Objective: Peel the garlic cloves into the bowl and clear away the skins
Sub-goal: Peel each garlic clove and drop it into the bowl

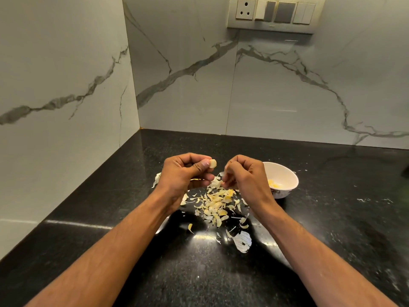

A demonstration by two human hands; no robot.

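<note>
My left hand (pixel 184 171) pinches a pale garlic clove (pixel 213 163) between thumb and fingers, held above the black counter. My right hand (pixel 244 176) is curled close beside it, and its fingertips pinch a thin piece of skin (pixel 222 173). Below both hands lies a loose pile of papery garlic skins (pixel 215 204). A white bowl (pixel 285 173) stands just right of my right hand, with yellowish peeled cloves (pixel 274 184) inside; my wrist hides its left side.
The black speckled counter (pixel 332 218) meets marble-patterned walls at the left and back. More skin scraps lie near my left wrist (pixel 156 179), and a larger white piece (pixel 243 241) sits closer to me. A switch panel (pixel 274 13) hangs on the back wall.
</note>
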